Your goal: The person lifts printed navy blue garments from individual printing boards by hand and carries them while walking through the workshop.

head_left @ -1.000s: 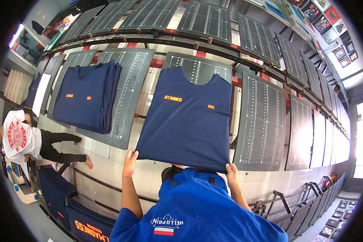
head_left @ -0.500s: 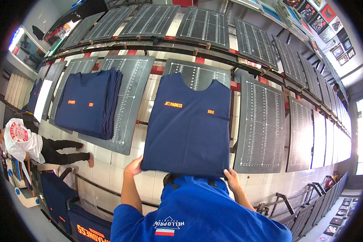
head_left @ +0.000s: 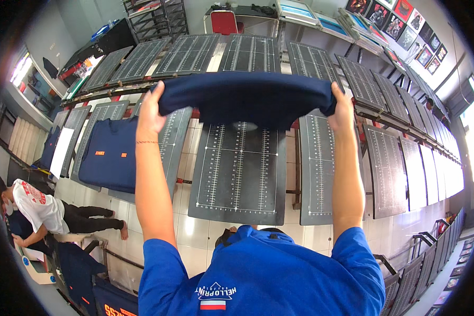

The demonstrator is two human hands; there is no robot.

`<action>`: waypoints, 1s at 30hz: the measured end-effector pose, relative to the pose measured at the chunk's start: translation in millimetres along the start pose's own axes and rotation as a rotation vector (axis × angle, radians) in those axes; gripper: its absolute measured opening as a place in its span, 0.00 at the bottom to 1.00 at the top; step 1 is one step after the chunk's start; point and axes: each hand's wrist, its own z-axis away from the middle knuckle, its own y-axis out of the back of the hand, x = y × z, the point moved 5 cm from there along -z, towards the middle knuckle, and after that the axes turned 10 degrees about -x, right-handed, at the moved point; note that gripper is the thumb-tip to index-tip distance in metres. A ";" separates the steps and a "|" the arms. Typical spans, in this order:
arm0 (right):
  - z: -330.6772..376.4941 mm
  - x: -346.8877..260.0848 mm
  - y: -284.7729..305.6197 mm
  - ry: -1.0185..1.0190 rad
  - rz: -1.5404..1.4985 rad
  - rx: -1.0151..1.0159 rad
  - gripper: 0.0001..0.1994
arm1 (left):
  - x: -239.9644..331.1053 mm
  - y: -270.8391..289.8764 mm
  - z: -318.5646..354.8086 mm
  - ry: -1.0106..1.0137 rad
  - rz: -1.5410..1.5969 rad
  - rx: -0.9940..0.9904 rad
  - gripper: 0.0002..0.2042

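Note:
A navy blue shirt (head_left: 242, 95) is stretched between my hands, raised above a dark pallet board (head_left: 239, 181) with white ruler markings. My left hand (head_left: 151, 108) grips one end of its folded edge, thumb up. At the opposite end, my right hand (head_left: 342, 108) pinches the cloth. The fabric hangs in a curved band, and its front print is out of sight. Beside my left forearm, a stack of folded navy shirts (head_left: 108, 163) with small orange lettering lies on the neighbouring board.
More marked boards (head_left: 387, 168) run to the right, and a second row (head_left: 247, 52) stands beyond a dark rail. At the left, a person in a white shirt (head_left: 37, 203) bends over dark cloth. Navy shirts with orange print (head_left: 113, 300) hang at the lower left.
Both my hands have lifted the shirt off the board, up and away from my body, uncovering the board's markings. The co-worker at the left has turned and now handles dark cloth.

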 end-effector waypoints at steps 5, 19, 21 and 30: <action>46.1 -67.7 -32.2 -0.045 0.193 0.007 0.15 | 29.5 -33.6 31.3 0.034 0.032 -0.032 0.11; 363.5 121.8 199.3 -0.761 0.532 0.354 0.15 | -266.6 60.7 253.3 0.873 -0.170 -0.082 0.17; 378.8 150.1 222.6 -0.832 0.441 0.359 0.17 | -284.1 57.7 247.6 0.893 -0.077 -0.037 0.18; 271.7 160.5 222.5 -0.868 0.401 0.385 0.21 | -330.4 63.5 133.4 0.747 -0.217 0.031 0.19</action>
